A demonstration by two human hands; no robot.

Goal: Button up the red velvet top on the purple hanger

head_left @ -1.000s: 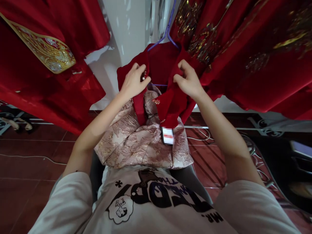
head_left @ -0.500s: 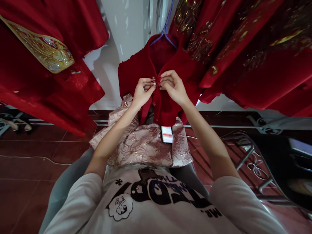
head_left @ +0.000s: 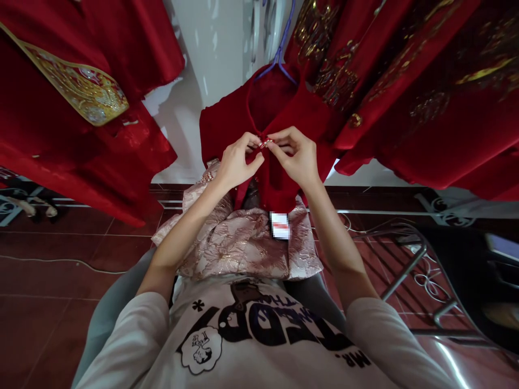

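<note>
A short red velvet jacket hangs on a purple hanger straight in front of me. My left hand pinches the jacket's left front edge and my right hand pinches the right front edge. The fingertips of both meet at a small pearly button at the closure. Under the jacket hangs a pink and gold brocade skirt with a white tag.
Red embroidered garments hang at the left and at the right. A white wall stands behind. The floor is dark red tile, with a metal chair frame at the lower right.
A second ago my hands held the jacket's front edges apart. They have since drawn the edges together, and both now pinch at the button.
</note>
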